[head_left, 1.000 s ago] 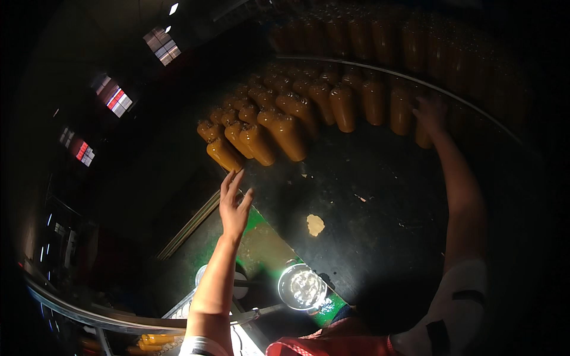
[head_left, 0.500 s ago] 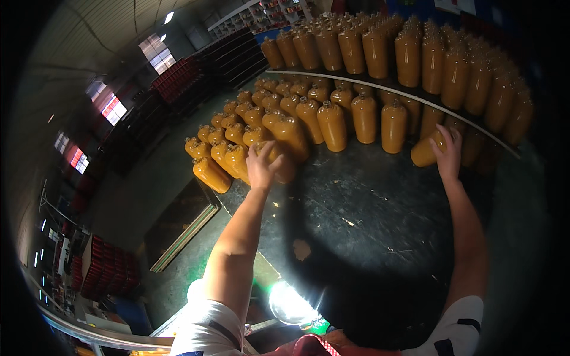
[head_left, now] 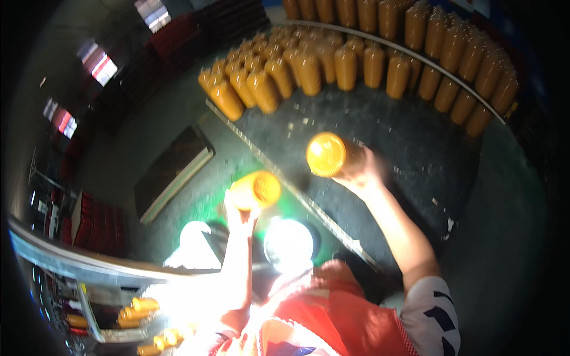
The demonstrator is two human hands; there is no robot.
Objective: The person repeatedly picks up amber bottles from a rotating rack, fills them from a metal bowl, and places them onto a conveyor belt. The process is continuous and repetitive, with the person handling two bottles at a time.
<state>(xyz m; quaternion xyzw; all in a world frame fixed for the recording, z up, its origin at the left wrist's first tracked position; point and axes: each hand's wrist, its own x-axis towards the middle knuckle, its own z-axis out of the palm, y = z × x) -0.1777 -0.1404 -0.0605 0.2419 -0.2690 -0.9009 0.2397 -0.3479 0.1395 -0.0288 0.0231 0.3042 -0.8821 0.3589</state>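
Observation:
My left hand (head_left: 241, 218) grips an orange-coloured bottle (head_left: 255, 190) that lies tilted on its side, lit from below by strong light. My right hand (head_left: 365, 177) is wrapped round another orange bottle (head_left: 328, 155), raised above the dark tabletop with its round base turned to the left. The neck of each held bottle is hidden or blurred. Farther off, tightly packed rows of similar upright bottles (head_left: 262, 92) stand along the back of the table (head_left: 380, 130).
A raised layer behind a pale curved edge (head_left: 409, 50) holds more orange bottles. Beside the table's left edge, a stack of flat boards (head_left: 172, 172) lies on the floor. A glaring round lamp (head_left: 288, 244) is close in front of me. More orange bottles (head_left: 142, 308) lie at lower left.
Both hands have drawn back from the rows toward me, each bringing a bottle along. The left one has passed beyond the table's left edge. My view has tilted downward.

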